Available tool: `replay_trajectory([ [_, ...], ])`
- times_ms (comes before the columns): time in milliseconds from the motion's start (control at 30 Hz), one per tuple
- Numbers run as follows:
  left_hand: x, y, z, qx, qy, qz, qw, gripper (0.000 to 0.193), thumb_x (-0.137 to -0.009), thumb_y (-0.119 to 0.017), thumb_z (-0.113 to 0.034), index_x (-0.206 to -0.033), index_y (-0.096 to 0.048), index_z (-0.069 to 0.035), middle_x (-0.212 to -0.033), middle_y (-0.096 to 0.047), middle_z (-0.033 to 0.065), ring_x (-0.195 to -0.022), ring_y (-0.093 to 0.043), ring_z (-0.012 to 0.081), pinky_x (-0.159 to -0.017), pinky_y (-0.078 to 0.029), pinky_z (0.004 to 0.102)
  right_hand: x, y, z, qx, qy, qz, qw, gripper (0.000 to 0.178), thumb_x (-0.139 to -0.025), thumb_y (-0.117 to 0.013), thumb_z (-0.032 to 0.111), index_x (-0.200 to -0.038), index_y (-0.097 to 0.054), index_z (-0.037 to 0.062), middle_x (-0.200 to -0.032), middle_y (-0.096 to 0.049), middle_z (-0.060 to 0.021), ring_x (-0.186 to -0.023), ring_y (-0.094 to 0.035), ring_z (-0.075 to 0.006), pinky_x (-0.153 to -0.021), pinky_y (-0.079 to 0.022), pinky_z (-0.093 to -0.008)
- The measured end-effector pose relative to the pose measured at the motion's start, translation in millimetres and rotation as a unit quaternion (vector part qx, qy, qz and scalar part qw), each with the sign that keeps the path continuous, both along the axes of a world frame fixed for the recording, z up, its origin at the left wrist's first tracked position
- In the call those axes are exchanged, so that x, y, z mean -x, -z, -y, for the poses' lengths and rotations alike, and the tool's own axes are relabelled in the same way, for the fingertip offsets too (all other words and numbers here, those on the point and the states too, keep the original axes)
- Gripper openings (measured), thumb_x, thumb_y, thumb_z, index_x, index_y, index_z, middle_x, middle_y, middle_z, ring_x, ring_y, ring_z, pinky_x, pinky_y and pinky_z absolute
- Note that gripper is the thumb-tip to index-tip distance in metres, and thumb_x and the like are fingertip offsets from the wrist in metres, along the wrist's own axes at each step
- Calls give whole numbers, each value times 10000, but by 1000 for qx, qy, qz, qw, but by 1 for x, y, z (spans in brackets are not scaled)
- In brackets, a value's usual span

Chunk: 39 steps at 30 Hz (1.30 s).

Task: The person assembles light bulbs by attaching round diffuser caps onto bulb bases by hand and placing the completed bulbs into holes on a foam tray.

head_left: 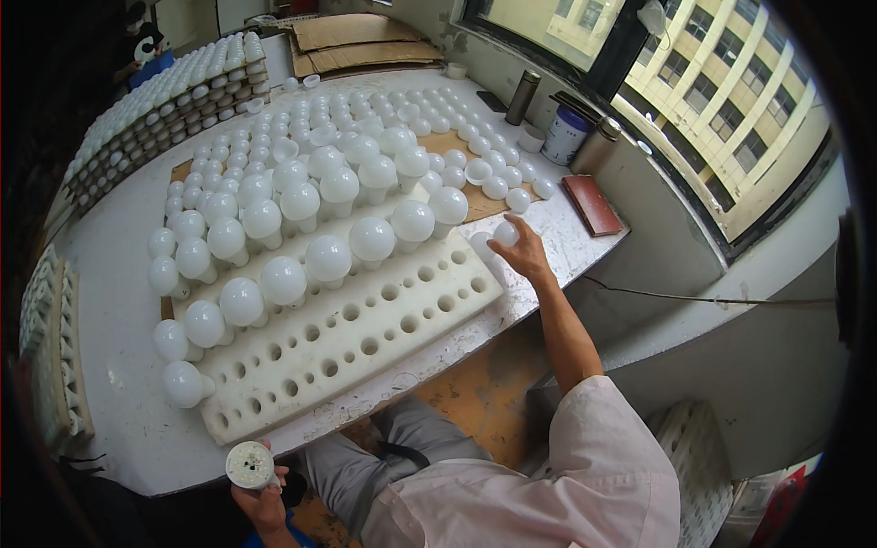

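The right hand [523,256] closes its fingers on a small white dome-shaped plastic bulb cover [505,233] near the white table's [119,365] right edge. The left hand [260,498] grips a round white lamp base [251,464] below the table's near edge.

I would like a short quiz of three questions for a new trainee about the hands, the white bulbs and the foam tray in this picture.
1. True or false: the right hand is at a small white dome beside the foam tray.
2. What does the left hand hold? A) a metal flask B) a round bulb base with a flat disc on top C) a red book
3. Fill in: the row of holes nearest the person in the tray is ____ (full / empty).

Key
1. True.
2. B: the bulb base is held below the table edge.
3. Empty; the assembled bulbs stand in the farther rows.
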<state>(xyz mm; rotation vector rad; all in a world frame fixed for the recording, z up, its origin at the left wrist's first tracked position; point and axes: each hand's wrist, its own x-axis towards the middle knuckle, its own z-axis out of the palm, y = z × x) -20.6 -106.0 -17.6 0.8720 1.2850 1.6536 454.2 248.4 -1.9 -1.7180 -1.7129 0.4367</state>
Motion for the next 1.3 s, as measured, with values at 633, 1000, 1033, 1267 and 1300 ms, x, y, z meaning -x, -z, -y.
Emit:
replay_trajectory([
  [633, -63, -19, -67, 111, 342, -48, 932, 543, -681, -810, -215, -1134, -606, 6, -1026, -652, 79, -938, -587, 137, -856, -459, 295, 181, -12, 175, 172, -574, -222, 769, 778, -642, -744, 182, -1328, -404, 43, -1251, -525, -154, -1162, -514, -279, -997, -387, -373],
  [1000, -59, -13, -60, 86, 338, -86, 933, 549, -671, -818, -235, -1114, -611, 16, -1016, -658, 95, -937, -601, 152, -860, -464, 305, 198, -21, 178, 199, -612, -155, 750, 745, -637, -739, 181, -1299, -430, 37, -1193, -535, -164, -1103, -535, -314, -944, -423, -389],
  [1033, -59, -13, -61, 95, 334, -90, 934, 539, -668, -820, -242, -1097, -621, 15, -996, -665, 97, -919, -609, 154, -848, -470, 306, 198, -22, 179, 184, -623, -139, 748, 759, -642, -735, 169, -1313, -405, 40, -1172, -531, -185, -1080, -538, -363, -922, -439, -405],
  [1267, -62, -20, -63, 157, 354, -191, 902, 496, -642, -822, -305, -988, -663, 12, -851, -685, 134, -787, -652, 177, -747, -504, 303, 200, -27, 187, 154, -660, -62, 733, 811, -681, -744, 177, -1353, -326, 0, -1235, -479, -230, -1119, -504, -398, -945, -430, -441],
  [1300, -63, -15, -61, 161, 355, -188, 902, 493, -640, -820, -314, -974, -664, 13, -849, -685, 141, -783, -654, 181, -738, -505, 305, 200, -28, 187, 171, -663, -57, 727, 816, -690, -749, 185, -1356, -319, -8, -1247, -469, -234, -1131, -494, -403, -950, -426, -445],
])
